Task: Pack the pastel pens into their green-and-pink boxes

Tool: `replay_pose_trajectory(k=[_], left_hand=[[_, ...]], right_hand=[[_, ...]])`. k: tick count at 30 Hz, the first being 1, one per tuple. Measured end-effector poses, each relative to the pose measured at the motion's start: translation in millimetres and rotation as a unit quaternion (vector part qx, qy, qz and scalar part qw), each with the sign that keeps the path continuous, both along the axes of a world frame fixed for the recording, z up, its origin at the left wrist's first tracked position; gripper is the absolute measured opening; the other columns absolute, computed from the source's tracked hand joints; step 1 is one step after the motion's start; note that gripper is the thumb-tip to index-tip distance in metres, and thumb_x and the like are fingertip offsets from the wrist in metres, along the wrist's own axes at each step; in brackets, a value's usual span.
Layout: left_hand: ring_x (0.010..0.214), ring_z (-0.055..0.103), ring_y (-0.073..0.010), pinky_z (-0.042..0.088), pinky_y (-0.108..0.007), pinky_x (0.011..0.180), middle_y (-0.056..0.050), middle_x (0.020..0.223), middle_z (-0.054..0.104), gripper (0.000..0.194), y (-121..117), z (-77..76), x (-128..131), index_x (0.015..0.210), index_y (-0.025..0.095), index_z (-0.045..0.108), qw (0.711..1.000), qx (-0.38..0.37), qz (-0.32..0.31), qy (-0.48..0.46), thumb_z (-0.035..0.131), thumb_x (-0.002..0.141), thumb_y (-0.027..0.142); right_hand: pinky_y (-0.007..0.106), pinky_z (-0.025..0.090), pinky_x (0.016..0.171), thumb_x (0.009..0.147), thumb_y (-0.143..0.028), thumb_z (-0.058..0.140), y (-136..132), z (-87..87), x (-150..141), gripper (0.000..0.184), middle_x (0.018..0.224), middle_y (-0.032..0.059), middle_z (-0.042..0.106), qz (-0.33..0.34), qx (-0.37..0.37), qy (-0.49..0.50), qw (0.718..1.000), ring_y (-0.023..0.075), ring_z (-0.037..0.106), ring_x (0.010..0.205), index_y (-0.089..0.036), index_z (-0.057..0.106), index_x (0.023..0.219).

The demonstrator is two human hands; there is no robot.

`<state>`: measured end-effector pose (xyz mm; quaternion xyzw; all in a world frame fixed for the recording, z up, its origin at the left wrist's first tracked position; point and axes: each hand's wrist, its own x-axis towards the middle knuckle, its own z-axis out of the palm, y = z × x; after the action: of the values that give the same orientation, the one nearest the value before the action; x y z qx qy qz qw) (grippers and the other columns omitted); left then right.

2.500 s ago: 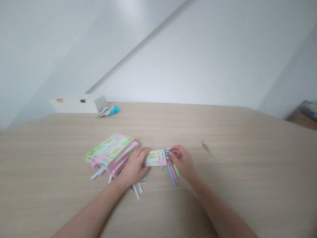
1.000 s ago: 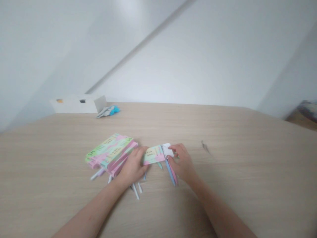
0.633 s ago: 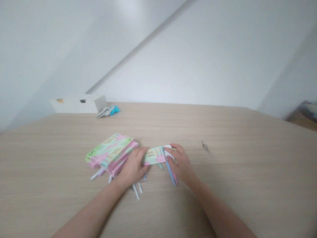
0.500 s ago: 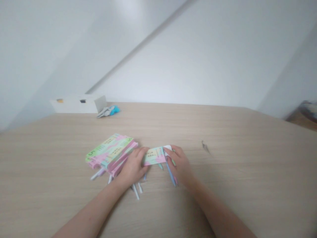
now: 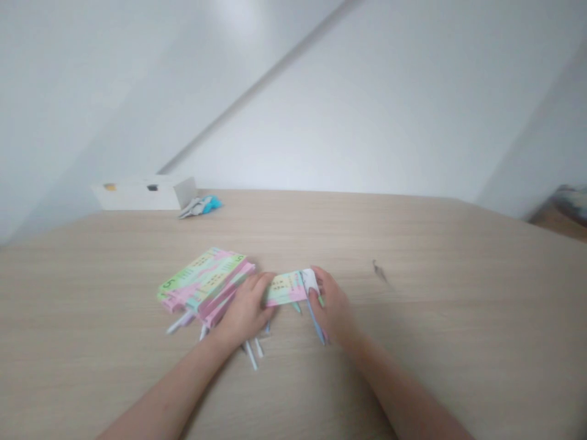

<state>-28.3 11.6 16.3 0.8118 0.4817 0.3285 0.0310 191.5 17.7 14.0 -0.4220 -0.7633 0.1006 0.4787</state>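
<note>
Between my hands is a small pastel pink, green and yellow printed box (image 5: pixel 288 288), its near face turned up to me. My left hand (image 5: pixel 247 305) is closed around its left end. At the right end, my right hand (image 5: pixel 335 307) has thumb and fingers on a white flap (image 5: pixel 309 281). Blue and green pens (image 5: pixel 317 327) lie under and beside the right end, partly hidden by my right hand. Left of my left hand lies a pile of similar pastel boxes (image 5: pixel 208 278) marked with a 5. White sticks (image 5: pixel 251 354) poke out below it.
A white box (image 5: pixel 137 195) stands at the back left, with a crumpled grey and blue item (image 5: pixel 202 206) beside it. A small dark object (image 5: pixel 380 270) lies on the wooden table (image 5: pixel 435 305) to the right. White walls rise behind.
My right thumb and fingers have shifted on the box's right end, and more of the white flap shows. My left hand and the pile stay where they were.
</note>
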Motion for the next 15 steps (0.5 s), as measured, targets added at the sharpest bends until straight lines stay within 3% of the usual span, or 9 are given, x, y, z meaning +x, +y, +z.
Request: replay_pose_trajectory(k=[3,6,8,11,15], left_hand=[[0.117,0.047,-0.0267,0.04,-0.043,0.1,-0.01,0.124,0.051,0.059,0.1,-0.6,0.1,0.127,0.02,0.041,1.0,-0.005,0.004,-0.001,0.056,0.07,0.012],[0.117,0.047,-0.0269,0.04,-0.044,0.1,-0.01,0.123,0.051,0.059,0.1,-1.2,0.2,0.127,0.02,0.041,1.0,-0.009,0.007,-0.002,0.056,0.07,0.012],[0.116,0.047,-0.0267,0.04,-0.044,0.1,-0.01,0.123,0.051,0.059,0.1,-1.1,0.2,0.126,0.02,0.041,1.0,-0.01,0.005,-0.003,0.056,0.07,0.012],[0.116,0.048,-0.0266,0.04,-0.044,0.1,-0.01,0.123,0.051,0.059,-0.2,-0.4,0.2,0.126,0.021,0.041,1.0,-0.01,0.001,-0.007,0.056,0.07,0.011],[0.116,0.047,-0.0264,0.04,-0.043,0.1,-0.01,0.123,0.051,0.059,-0.4,0.3,0.4,0.126,0.021,0.041,1.0,-0.008,0.005,-0.005,0.056,0.07,0.012]], right_hand=[[0.033,0.054,0.076,0.088,-0.021,0.044,-0.4,1.4,-0.4,0.046,0.109,0.0101,0.063,0.01,-0.063,0.102,0.993,0.0193,0.063,0.092,-0.019,0.035,0.133],[0.029,0.053,0.071,0.094,-0.029,0.033,1.6,3.8,0.1,0.031,0.091,0.0061,0.066,0.024,-0.115,0.146,0.982,0.0172,0.064,0.081,-0.018,0.055,0.114],[0.025,0.051,0.061,0.096,-0.033,0.027,2.2,4.9,-0.1,0.037,0.079,0.0043,0.064,0.051,-0.154,0.152,0.975,0.0152,0.062,0.068,-0.018,0.061,0.101],[0.023,0.047,0.054,0.097,-0.034,0.027,-0.4,6.1,-1.2,0.038,0.069,0.0017,0.06,0.086,-0.169,0.118,0.975,0.0136,0.057,0.058,-0.018,0.06,0.104],[0.025,0.046,0.057,0.094,-0.027,0.032,-5.6,8.0,-2.7,0.032,0.068,0.0018,0.061,0.057,-0.13,0.019,0.99,0.0158,0.058,0.061,-0.018,0.054,0.116]])
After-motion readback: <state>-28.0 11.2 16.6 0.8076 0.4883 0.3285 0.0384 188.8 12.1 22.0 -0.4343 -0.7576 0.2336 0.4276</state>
